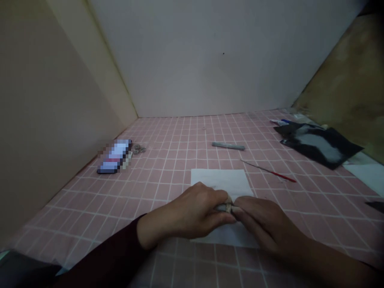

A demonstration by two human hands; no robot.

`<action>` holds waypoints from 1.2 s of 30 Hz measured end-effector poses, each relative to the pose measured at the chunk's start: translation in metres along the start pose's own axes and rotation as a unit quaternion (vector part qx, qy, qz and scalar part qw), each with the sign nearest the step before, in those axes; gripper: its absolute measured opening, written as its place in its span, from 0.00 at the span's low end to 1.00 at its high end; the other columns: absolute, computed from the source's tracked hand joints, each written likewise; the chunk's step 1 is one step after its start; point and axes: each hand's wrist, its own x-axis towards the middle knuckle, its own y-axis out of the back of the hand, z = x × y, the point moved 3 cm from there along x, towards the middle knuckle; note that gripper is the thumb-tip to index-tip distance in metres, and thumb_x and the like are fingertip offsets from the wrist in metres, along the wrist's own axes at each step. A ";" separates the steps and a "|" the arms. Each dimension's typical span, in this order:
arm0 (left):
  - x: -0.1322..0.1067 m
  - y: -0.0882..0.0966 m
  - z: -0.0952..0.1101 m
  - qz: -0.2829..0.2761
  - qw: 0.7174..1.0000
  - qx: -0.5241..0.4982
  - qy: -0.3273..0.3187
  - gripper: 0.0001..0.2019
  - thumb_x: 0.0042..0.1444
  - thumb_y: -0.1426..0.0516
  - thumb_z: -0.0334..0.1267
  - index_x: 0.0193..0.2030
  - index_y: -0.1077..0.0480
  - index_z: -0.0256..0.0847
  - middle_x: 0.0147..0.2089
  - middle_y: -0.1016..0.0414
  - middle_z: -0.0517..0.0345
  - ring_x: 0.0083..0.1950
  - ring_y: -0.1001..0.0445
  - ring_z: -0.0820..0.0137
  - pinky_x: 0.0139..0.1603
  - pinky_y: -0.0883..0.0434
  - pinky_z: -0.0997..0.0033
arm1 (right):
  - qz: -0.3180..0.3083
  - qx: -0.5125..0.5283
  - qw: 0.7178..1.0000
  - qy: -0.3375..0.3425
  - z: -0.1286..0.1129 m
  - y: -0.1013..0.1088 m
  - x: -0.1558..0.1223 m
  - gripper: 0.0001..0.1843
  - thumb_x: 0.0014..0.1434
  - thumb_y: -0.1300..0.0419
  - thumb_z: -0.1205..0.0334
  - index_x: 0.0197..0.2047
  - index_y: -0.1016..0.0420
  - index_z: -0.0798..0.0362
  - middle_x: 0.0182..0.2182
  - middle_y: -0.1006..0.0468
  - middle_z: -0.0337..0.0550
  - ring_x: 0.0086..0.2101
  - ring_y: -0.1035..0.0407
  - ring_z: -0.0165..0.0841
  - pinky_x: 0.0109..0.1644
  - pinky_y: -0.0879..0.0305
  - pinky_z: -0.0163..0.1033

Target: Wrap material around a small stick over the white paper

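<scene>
The left hand and the right hand are working close together, and they pinch a small pale roll between them. Each grip is narrow and closed on this roll. It is held just above a white paper sheet, which lies on the pink grid desk.

Free pink grid mat runs from left hand up to back wall; phone and small metal rings sit off to the side, near left wall. Hands meet at pale rolled piece, no gap betw. them. Fwd of right hand, red-handled needle lies in the way, just past white paper sheet. Grey rod further up; black sheet far right, passable gap betw. them.
</scene>
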 end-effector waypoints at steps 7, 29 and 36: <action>-0.001 -0.001 0.006 0.066 0.995 0.057 -0.040 0.14 0.64 0.50 0.45 0.32 0.36 0.38 0.29 0.28 0.59 0.32 0.30 0.70 0.42 0.36 0.65 | -0.026 0.118 0.986 -0.114 0.001 0.002 0.000 0.19 0.68 0.55 0.57 0.24 0.41 0.52 0.20 0.38 0.36 0.22 0.41 0.28 0.27 0.45 0.35; 0.000 0.001 0.007 0.014 0.998 -0.044 -0.031 0.13 0.62 0.47 0.43 0.30 0.35 0.36 0.30 0.31 0.59 0.35 0.31 0.71 0.45 0.36 0.66 | -0.011 0.043 0.999 -0.015 -0.010 0.002 0.002 0.14 0.66 0.55 0.65 0.28 0.39 0.54 0.23 0.36 0.37 0.24 0.41 0.27 0.30 0.47 0.34; -0.001 0.000 0.008 0.133 0.986 0.081 -0.067 0.09 0.62 0.47 0.39 0.34 0.35 0.36 0.36 0.25 0.53 0.50 0.29 0.61 0.53 0.41 0.56 | -0.073 0.372 0.885 -0.269 0.012 0.002 0.002 0.23 0.65 0.53 0.49 0.22 0.41 0.52 0.12 0.48 0.29 0.15 0.54 0.24 0.19 0.57 0.32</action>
